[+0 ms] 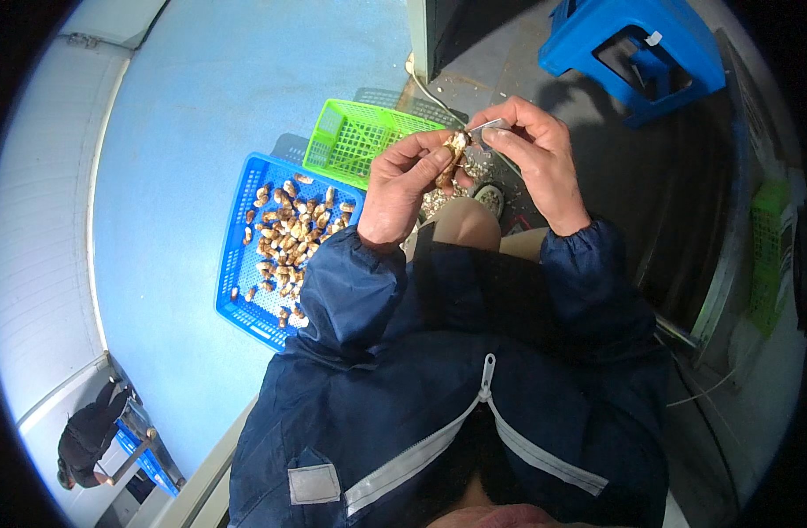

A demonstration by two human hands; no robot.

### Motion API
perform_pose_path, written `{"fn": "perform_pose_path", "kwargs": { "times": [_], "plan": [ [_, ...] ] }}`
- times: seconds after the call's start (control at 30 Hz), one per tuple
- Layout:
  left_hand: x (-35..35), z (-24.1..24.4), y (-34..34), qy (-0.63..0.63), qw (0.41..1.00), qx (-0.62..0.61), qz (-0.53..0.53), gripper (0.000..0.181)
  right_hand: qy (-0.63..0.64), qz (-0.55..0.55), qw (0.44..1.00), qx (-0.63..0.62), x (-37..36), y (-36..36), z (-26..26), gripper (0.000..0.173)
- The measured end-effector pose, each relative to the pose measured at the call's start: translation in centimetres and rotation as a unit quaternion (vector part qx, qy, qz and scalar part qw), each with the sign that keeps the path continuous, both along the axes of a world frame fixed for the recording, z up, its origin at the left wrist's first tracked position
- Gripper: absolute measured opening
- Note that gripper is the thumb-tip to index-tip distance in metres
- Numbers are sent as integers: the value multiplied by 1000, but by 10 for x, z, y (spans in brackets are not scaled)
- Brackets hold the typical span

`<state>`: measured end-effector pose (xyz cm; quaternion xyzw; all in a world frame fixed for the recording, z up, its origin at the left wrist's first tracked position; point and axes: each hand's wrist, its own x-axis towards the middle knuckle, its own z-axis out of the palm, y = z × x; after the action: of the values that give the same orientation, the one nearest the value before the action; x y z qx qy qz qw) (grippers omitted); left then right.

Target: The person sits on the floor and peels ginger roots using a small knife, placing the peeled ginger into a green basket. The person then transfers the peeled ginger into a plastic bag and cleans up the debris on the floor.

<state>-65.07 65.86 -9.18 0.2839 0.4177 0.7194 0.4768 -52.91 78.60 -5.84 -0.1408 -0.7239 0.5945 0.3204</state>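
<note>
Between the thumb and fingers of my left hand (406, 175) is a brown and white mushroom (451, 160), its pale end turned up and away from me. My right hand (535, 155) pinches a small metal blade (490, 125) between thumb and forefinger. The blade's tip is at the mushroom's pale end; I cannot tell whether it is cutting in. Left of my left hand stands a blue plastic basket (229, 264) with many similar mushrooms (291, 231) spread over its bottom. My left sleeve hides its near right corner.
A green plastic basket (321, 135) stands behind my left hand. Pale trimmings (472, 175) litter the floor below my hands, around my shoe (489, 198). A blue plastic stool (634, 53) is at the upper right. A cable (430, 92) crosses the floor. At lower left, a person (89, 435) handles a cart.
</note>
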Motion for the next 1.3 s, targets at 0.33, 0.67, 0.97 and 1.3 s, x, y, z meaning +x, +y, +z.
{"fn": "perform_pose_path", "kwargs": {
  "times": [0.33, 0.67, 0.97, 1.3],
  "plan": [
    [1, -11, -12, -49, 997, 42, -44, 28, 47, 17, 999, 22, 4, -15, -14, 6],
    [-15, -3, -11, -72, 993, 53, -71, 28, 27, -1, 998, 64, -9, -14, -2, 7],
    [-2, 14, -8, -23, 999, 30, 6, 20, 23, -2, 1000, 4, -20, -16, 2, 6],
    [-17, 20, -3, -99, 995, 22, -8, 23, 17, 1, 1000, 2, -28, -8, 9, 6]
  ]
}}
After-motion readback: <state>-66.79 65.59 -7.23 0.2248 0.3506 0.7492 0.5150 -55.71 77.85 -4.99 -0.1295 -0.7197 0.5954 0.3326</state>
